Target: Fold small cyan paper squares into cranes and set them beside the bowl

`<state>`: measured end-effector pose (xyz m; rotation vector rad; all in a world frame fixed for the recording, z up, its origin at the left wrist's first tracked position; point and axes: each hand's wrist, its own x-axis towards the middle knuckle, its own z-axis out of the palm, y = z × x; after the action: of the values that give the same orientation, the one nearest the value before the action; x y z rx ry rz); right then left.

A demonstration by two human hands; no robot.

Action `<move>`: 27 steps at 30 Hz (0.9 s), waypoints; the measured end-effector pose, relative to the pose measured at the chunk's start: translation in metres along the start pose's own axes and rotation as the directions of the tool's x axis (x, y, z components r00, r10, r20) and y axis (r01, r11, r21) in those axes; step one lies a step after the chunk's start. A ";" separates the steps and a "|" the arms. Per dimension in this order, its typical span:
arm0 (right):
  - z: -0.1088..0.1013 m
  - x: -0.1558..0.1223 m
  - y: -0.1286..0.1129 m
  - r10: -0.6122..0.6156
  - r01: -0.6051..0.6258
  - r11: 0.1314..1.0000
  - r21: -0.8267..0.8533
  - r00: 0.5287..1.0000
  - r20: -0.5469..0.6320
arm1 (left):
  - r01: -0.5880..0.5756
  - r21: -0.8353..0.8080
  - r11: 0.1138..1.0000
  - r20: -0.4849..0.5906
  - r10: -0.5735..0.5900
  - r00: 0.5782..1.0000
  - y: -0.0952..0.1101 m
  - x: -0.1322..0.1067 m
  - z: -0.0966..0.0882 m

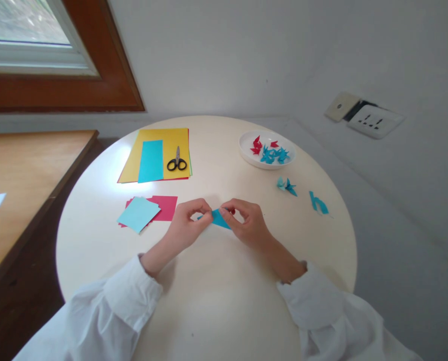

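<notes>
A small piece of folded blue paper (220,219) is held between both hands above the middle of the round white table (224,311). My left hand (189,220) pinches its left part between thumb and index finger. With thumb and fingertips, my right hand (248,220) grips the upper right part. The fingers hide much of the paper's outline. Left of my left hand lies a pile of paper squares, a pale blue square (139,214) over red paper (166,207).
Black-handled scissors (177,161) and a blue strip (151,160) lie on yellow sheets (133,165). A white dish (246,156) holds several red and blue folded paper shapes. Nearer stand folded blue pieces (289,187) and blue scraps (318,202). A wall (397,210) borders the right.
</notes>
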<state>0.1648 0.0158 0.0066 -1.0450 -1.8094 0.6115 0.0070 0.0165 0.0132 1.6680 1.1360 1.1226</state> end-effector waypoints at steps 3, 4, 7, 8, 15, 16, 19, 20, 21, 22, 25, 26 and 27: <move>-0.003 0.001 0.000 0.031 -0.030 0.999 0.023 0.999 -0.041 | -0.007 -0.004 1.000 -0.010 0.007 1.000 0.000 0.000 -0.001; -0.004 0.001 0.001 0.037 -0.036 0.999 0.027 0.998 -0.043 | -0.006 -0.008 1.000 -0.013 0.006 1.000 0.001 0.000 -0.001; -0.008 0.002 0.005 0.072 -0.069 0.997 0.044 0.995 -0.074 | 0.010 -0.028 1.000 -0.026 -0.010 1.000 0.002 0.001 -0.004; -0.009 0.003 0.007 0.096 -0.090 0.994 0.058 0.990 -0.101 | 0.016 -0.030 0.999 -0.041 -0.017 0.999 0.002 0.001 -0.005; -0.013 0.008 0.014 0.206 -0.189 0.971 0.146 0.973 -0.108 | -0.189 0.123 0.974 -0.221 0.212 0.952 -0.003 0.001 -0.008; -0.011 0.007 0.013 0.213 -0.200 0.969 0.143 0.974 -0.083 | -0.247 0.185 0.951 -0.191 0.281 0.940 -0.004 0.001 -0.006; -0.006 0.005 0.012 0.232 -0.225 0.961 0.161 0.972 -0.025 | -0.367 0.300 0.880 -0.050 0.399 0.916 -0.008 -0.001 -0.002; -0.005 0.005 0.011 0.239 -0.233 0.956 0.175 0.971 -0.013 | -0.389 0.312 0.867 -0.017 0.414 0.910 -0.010 -0.002 -0.001; -0.004 0.005 0.010 0.247 -0.242 0.951 0.195 0.969 -0.002 | -0.403 0.319 0.858 0.002 0.425 0.905 -0.011 -0.002 -0.001; -0.003 0.005 0.009 0.256 -0.252 0.943 0.219 0.967 0.011 | -0.410 0.325 0.852 0.011 0.430 0.903 -0.011 -0.003 0.000; -0.003 0.005 0.006 0.267 -0.276 0.910 0.311 0.961 0.070 | -0.395 0.352 0.848 -0.010 0.425 0.905 -0.012 -0.003 -0.002; -0.003 0.005 0.005 0.264 -0.279 0.899 0.338 0.960 0.089 | -0.385 0.364 0.848 -0.021 0.421 0.907 -0.012 -0.003 -0.002; -0.002 0.006 0.005 0.260 -0.280 0.890 0.359 0.960 0.104 | -0.376 0.376 0.847 -0.030 0.417 0.908 -0.012 -0.003 -0.003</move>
<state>0.1677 0.0229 0.0066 -1.0303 -1.5191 1.1149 0.0010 0.0174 0.0020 2.2316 1.1478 1.3335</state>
